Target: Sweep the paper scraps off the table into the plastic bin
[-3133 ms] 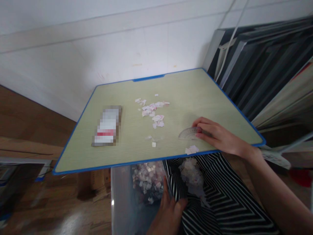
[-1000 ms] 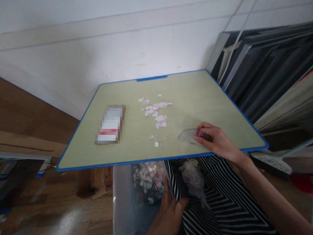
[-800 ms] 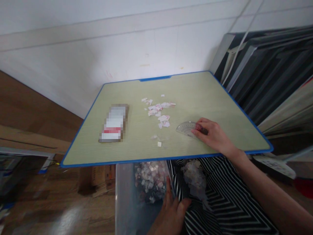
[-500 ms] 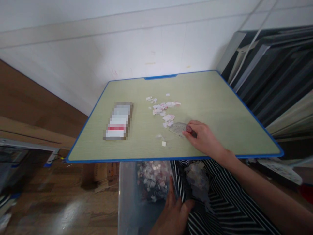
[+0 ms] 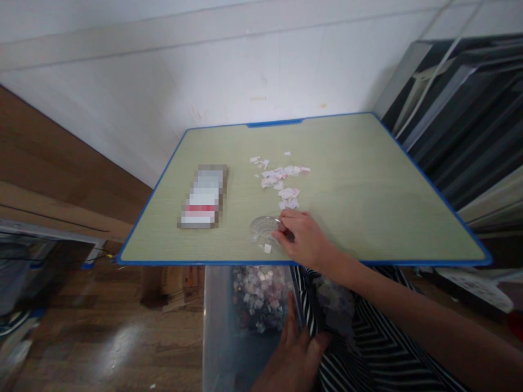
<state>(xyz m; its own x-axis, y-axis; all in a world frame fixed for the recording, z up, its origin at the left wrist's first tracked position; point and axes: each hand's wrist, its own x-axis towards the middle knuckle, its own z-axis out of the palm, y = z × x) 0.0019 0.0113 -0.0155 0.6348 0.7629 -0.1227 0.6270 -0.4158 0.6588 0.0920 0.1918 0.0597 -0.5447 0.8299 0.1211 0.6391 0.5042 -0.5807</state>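
Note:
My right hand [image 5: 304, 239] pinches a clear semicircular protractor [image 5: 263, 226] by its right end, low over the near part of a greenish folding table [image 5: 376, 185]. Under the protractor's near side lies a small white paper piece [image 5: 267, 249], along with some faint scraps. Beyond it several pale pink and white paper scraps [image 5: 274, 177] are scattered in a loose heap. Below the table edge, my left hand [image 5: 296, 348] grips the right wall of a translucent plastic bin [image 5: 216, 326], fingers on the inner side and thumb outside. Many paper bits [image 5: 261, 291] fill the bin's far part.
A blurred-out phone-like device [image 5: 204, 196] lies on the left of the table. A blue rim [image 5: 163, 263] edges the tabletop. The white wall [image 5: 229, 81] stands behind, and dark flat panels [image 5: 469, 103] lean at right. Striped cloth [image 5: 368, 332] covers my lap.
My right hand has carried the protractor left and nearer to me, away from the scrap heap to the single white piece. The left hand stays at the bin. The view has shifted slightly.

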